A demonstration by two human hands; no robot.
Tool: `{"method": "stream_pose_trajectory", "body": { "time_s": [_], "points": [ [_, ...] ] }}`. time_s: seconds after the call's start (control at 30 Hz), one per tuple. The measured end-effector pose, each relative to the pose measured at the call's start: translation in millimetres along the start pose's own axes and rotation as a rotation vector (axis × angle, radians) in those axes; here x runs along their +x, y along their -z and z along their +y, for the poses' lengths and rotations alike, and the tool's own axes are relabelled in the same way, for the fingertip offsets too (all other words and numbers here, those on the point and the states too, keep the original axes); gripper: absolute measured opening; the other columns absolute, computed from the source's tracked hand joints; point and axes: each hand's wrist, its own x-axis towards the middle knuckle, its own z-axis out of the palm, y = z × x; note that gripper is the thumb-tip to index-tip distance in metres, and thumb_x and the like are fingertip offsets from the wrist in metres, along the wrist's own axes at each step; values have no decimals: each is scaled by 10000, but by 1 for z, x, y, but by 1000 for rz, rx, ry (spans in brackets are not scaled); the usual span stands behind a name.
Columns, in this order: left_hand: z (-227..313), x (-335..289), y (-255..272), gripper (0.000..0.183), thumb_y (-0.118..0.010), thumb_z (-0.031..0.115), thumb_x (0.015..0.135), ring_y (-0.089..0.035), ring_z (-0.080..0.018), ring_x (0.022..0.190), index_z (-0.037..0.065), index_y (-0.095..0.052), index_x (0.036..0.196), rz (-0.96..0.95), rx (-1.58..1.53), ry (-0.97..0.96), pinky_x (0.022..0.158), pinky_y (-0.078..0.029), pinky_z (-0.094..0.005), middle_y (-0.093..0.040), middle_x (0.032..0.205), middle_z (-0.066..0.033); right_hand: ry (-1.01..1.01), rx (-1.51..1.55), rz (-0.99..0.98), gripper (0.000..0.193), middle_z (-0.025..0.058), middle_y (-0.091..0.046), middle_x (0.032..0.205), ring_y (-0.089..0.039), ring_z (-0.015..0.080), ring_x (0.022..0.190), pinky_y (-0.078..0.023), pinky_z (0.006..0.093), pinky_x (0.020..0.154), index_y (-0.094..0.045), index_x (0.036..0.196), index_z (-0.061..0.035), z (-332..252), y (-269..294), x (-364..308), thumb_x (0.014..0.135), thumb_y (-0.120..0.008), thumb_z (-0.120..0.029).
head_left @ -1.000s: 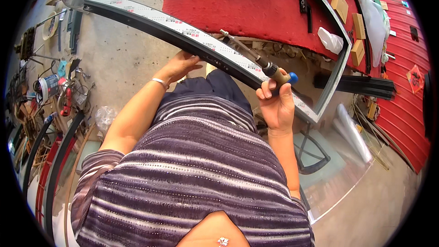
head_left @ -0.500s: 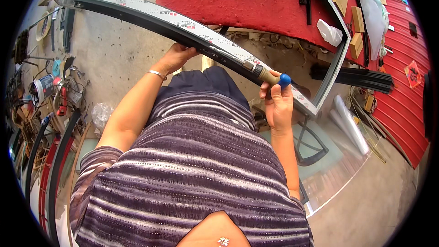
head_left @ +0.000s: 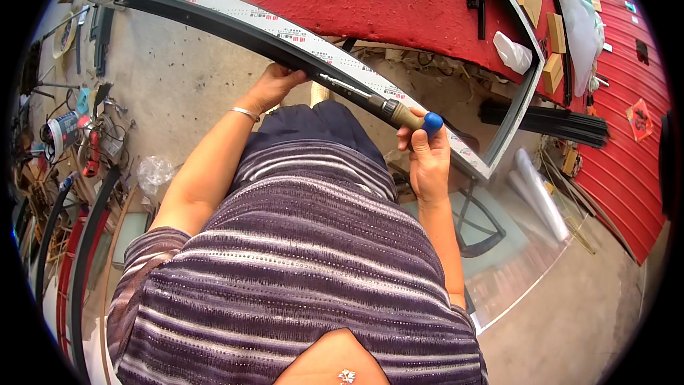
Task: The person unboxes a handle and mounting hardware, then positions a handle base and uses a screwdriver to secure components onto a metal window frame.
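Note:
A large dark metal window frame, with white printed protective film along its faces, slants across in front of me. My left hand grips its near edge, its thumb along the profile and its other fingers partly hidden. In my right hand is a screwdriver with a tan handle and a blue ball end. Its long metal shaft lies along the dark edge of the frame, pointing left toward my left hand. Whether its tip sits on a screw is too small to make out.
Beyond the frame stands a red-covered table, with wooden blocks and a white crumpled wrap at its right. Dark strips jut out at right. Glass panes lie low behind my right arm. Tools and a bucket crowd the left.
My right hand and the screwdriver have shifted slightly left along the frame. My left hand keeps its hold in nearly the same place.

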Motion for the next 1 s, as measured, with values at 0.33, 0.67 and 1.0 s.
{"method": "stream_pose_trajectory", "body": {
  "time_s": [0.33, 0.67, 1.0],
  "points": [
    [5, -4, -5, 369, -622, 146, 928, -593, -209, 1118, -90, -570, 1206, 41, -62, 8, 1038, -425, -341, -642, 1170, -132, 10, -211, -18, 336, 44, -614, 957, -549, 93, 785, -449, 222, 721, -559, 1209, -31, -2, -17, 8, 933, -644, -203],
    [4, -3, -1, 430, -611, 209, 942, -571, -240, 1166, -82, -542, 1250, 23, 4, 50, 1062, -407, -364, -610, 1235, -151, 120, -516, -96, 296, 35, -616, 934, -524, 77, 798, -438, 214, 724, -562, 1204, -31, 13, -31, 23, 935, -633, -134],
    [-9, -2, 2, 436, -621, 219, 936, -569, -241, 1168, -95, -553, 1230, 34, -21, 54, 1056, -407, -358, -620, 1215, -161, 303, -807, -148, 238, 5, -601, 956, -498, 62, 810, -412, 195, 750, -585, 1147, -36, 1, -53, 29, 920, -640, -82]
  ]
}}
